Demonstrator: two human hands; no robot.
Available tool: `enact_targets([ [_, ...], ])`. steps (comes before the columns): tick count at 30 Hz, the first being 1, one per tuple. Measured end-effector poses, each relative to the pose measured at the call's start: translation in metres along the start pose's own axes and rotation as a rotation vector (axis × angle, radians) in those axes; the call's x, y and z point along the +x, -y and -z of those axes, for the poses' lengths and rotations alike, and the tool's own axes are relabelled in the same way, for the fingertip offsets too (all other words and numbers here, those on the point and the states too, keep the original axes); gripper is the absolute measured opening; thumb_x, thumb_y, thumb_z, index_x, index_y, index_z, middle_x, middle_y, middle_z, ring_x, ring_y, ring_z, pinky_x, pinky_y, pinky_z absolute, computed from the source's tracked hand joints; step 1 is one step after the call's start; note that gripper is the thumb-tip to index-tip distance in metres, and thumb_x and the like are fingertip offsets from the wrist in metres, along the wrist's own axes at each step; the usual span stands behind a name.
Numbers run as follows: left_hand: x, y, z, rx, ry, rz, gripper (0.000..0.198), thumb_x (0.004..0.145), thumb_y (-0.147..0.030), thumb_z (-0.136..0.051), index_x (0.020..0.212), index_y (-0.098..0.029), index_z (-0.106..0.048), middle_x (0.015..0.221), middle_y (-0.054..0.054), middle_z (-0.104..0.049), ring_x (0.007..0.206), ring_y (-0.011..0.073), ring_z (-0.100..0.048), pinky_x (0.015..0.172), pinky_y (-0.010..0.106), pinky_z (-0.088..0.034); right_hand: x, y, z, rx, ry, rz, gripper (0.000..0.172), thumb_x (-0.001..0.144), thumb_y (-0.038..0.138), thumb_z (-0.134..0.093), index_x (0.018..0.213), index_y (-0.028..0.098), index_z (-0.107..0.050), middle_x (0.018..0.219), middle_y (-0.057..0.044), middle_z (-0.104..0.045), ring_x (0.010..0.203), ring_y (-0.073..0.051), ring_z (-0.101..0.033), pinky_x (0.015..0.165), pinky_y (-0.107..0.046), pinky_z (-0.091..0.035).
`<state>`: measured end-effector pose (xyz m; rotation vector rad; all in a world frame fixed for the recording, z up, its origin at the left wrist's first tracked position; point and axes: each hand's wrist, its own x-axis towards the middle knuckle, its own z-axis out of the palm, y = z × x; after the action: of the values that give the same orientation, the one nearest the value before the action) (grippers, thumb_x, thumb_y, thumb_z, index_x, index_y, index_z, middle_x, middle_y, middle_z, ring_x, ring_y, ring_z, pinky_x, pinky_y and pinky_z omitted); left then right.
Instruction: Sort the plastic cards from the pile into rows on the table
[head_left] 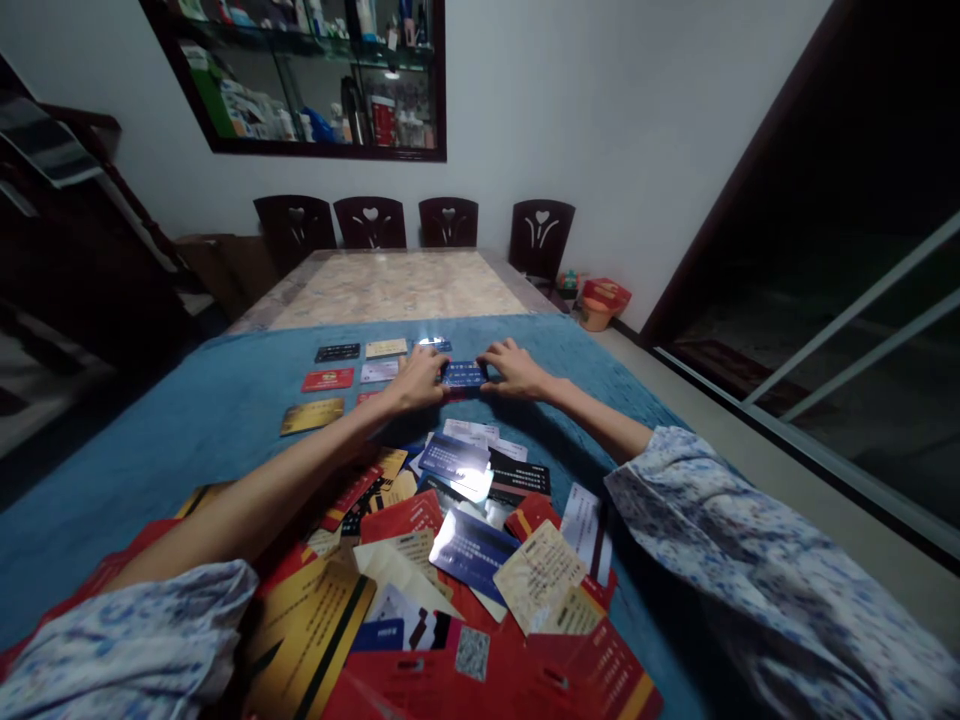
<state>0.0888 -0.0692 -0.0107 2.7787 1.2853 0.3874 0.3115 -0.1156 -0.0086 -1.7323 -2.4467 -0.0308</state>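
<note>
Both my arms reach forward over a blue cloth (187, 420). My left hand (417, 381) and my right hand (516, 369) hold the two ends of a dark blue card (464, 375), which lies flat on the cloth between them. Just left of it, several cards lie in neat rows: a black one (337, 352), a cream one (386, 348), a red one (328, 380), a pale one (379, 371) and a gold one (312, 416). A loose heap of cards (450, 560) in red, gold, blue and white lies under my forearms, close to me.
Beyond the cloth the marble table top (390, 285) runs to several dark wooden chairs (448, 222) at the far end. A glass wall cabinet (315, 75) hangs above them. An orange-red container (604, 302) sits on the floor at right, near a glass door frame (847, 330).
</note>
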Motion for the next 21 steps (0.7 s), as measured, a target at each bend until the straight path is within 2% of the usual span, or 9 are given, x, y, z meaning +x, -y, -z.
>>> enact_targets([
  [5, 0.010, 0.012, 0.005, 0.054, 0.013, 0.039, 0.044, 0.082, -0.030, -0.065, 0.123, -0.018, -0.069, 0.128, 0.017, -0.062, 0.123, 0.0386, -0.050, 0.098, 0.055, -0.044, 0.023, 0.000, 0.000, -0.007, -0.002, 0.000, 0.052, 0.089, 0.039, -0.068, 0.137, 0.021, -0.061, 0.134, -0.017, -0.057, 0.120, -0.034, -0.044, 0.090, -0.045, -0.044],
  [15, 0.029, 0.038, 0.006, 0.072, -0.014, 0.096, 0.042, 0.080, -0.034, -0.067, 0.119, -0.019, -0.072, 0.125, 0.016, -0.064, 0.121, 0.0396, -0.050, 0.096, 0.052, -0.043, 0.067, 0.001, -0.001, -0.027, 0.043, -0.040, 0.054, 0.088, 0.038, -0.068, 0.139, 0.023, -0.061, 0.131, -0.017, -0.063, 0.122, -0.038, -0.047, 0.089, -0.047, -0.047],
  [21, 0.043, 0.050, 0.005, 0.101, 0.019, 0.126, 0.042, 0.077, -0.031, -0.065, 0.116, -0.021, -0.073, 0.126, 0.014, -0.063, 0.123, 0.0399, -0.046, 0.097, 0.055, -0.042, 0.089, 0.003, -0.001, -0.047, 0.082, -0.081, 0.053, 0.087, 0.039, -0.068, 0.138, 0.024, -0.062, 0.134, -0.016, -0.063, 0.127, -0.038, -0.047, 0.091, -0.046, -0.047],
])
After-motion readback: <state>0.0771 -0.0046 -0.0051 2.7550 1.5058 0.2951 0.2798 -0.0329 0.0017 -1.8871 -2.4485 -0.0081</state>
